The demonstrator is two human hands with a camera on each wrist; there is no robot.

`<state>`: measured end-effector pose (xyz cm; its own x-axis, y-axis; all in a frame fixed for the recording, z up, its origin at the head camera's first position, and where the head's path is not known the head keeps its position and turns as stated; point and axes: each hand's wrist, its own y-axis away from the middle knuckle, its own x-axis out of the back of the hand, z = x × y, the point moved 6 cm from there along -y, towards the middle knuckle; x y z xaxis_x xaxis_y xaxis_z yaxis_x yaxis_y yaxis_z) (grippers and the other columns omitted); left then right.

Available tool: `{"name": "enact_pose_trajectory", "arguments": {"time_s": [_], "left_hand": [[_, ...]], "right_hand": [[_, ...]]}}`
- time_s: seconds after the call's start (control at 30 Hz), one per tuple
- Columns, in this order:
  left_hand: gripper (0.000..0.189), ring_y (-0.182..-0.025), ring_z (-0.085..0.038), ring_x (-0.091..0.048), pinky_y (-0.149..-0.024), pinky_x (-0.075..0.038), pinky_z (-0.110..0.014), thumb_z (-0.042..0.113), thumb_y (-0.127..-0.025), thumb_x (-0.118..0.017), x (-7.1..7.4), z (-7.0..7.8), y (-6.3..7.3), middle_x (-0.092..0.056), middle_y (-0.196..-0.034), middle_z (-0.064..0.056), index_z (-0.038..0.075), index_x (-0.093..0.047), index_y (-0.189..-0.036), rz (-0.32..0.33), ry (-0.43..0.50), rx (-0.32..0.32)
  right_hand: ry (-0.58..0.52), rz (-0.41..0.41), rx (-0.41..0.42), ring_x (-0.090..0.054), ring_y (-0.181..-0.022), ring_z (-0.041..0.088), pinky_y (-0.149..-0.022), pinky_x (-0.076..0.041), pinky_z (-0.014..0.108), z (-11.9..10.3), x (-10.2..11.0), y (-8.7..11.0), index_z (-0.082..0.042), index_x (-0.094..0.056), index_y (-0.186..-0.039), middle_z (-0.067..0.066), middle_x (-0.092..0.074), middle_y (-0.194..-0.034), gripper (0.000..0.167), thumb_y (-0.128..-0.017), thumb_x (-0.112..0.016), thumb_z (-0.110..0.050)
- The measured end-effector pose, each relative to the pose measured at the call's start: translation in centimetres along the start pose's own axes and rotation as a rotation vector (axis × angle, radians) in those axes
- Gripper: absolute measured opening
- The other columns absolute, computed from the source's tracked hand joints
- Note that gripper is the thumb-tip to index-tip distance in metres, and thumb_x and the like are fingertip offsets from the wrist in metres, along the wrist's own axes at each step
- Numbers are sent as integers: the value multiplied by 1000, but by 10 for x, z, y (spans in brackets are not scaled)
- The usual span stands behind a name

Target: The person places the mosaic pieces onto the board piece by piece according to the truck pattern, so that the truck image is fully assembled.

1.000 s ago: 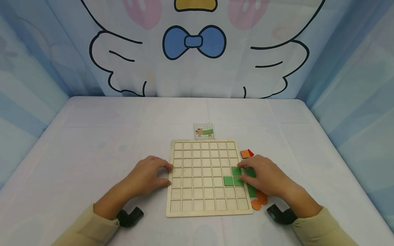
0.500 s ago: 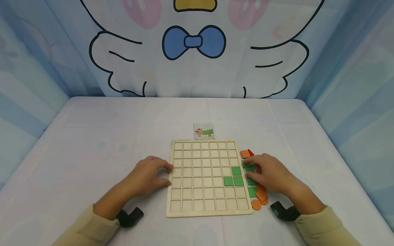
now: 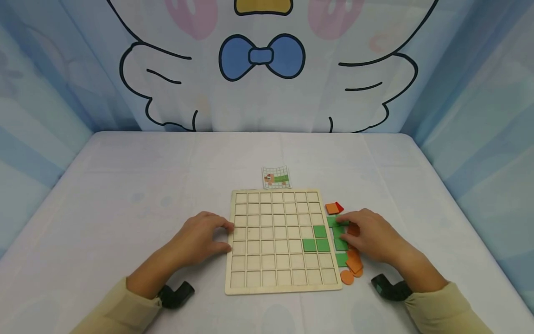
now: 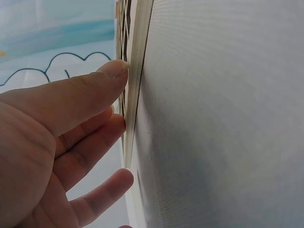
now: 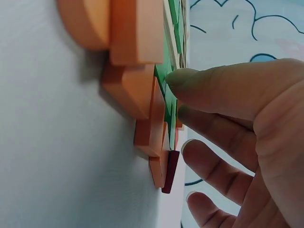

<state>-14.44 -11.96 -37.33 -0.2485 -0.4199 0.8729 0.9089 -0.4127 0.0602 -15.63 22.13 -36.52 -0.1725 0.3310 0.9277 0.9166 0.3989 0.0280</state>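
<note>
A pale wooden grid board (image 3: 267, 234) lies on the table, with three green square tiles (image 3: 320, 231) set in cells near its right side. My left hand (image 3: 200, 237) rests at the board's left edge; in the left wrist view its thumb and fingertips (image 4: 116, 69) meet the rim. Just right of the board, my right hand (image 3: 373, 234) hovers over a cluster of loose green tiles (image 3: 341, 244). Its thumb (image 5: 185, 78) and forefinger are spread apart, right at the green tiles in the right wrist view, and partly hide them.
Orange tiles (image 3: 353, 262) and an orange disc (image 3: 347, 277) lie beside the green ones. Farther back are an orange square (image 3: 332, 208) and a red piece (image 3: 340, 207). A small pattern card (image 3: 276, 177) sits behind the board. A cartoon-printed curtain (image 3: 267, 102) hangs beyond the table.
My right hand has drawn back rightward from the green tiles on the board to the loose ones beside it. The left hand has stayed at the board's edge.
</note>
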Motion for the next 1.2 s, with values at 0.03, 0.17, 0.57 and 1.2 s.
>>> {"name": "enact_pose_trajectory", "arguments": {"time_s": [0.03, 0.17, 0.57, 1.2], "left_hand": [[29, -118, -31, -56, -97, -44, -50, 21, -79, -87, 0, 0, 0, -70, -114, 3, 16, -73, -104, 1, 2, 2], [30, -118, -32, -56, -98, -44, -51, 21, -79, -87, -1, -1, -1, -70, -114, 2, 15, -73, -105, -1, 4, 7], [31, -119, -32, -55, -99, -44, -50, 20, -78, -87, -2, -3, -2, -70, -114, 2, 14, -73, -105, -1, 15, 25], [32, -120, -31, -55, -99, -44, -50, 20, -78, -87, -3, -2, -1, -70, -114, 2, 13, -74, -106, -1, 14, 25]], "right_hand": [[2, 4, 3, -59, -99, 28, -87, -50, 48, 0, 1, 0, -3, -72, -118, 6, -69, -110, 34, -86, -79, -12], [15, 18, 21, -60, -100, 30, -88, -50, 50, 1, 2, 1, -2, -72, -116, 7, -70, -109, 32, -85, -78, -9], [9, 16, 21, -58, -94, 25, -85, -50, 48, 2, 2, 2, -4, -73, -109, 3, -69, -103, 27, -84, -80, -10], [29, 25, 4, -58, -93, 25, -84, -50, 47, 3, 2, 0, -5, -73, -109, 3, -69, -102, 26, -85, -80, -12]]}}
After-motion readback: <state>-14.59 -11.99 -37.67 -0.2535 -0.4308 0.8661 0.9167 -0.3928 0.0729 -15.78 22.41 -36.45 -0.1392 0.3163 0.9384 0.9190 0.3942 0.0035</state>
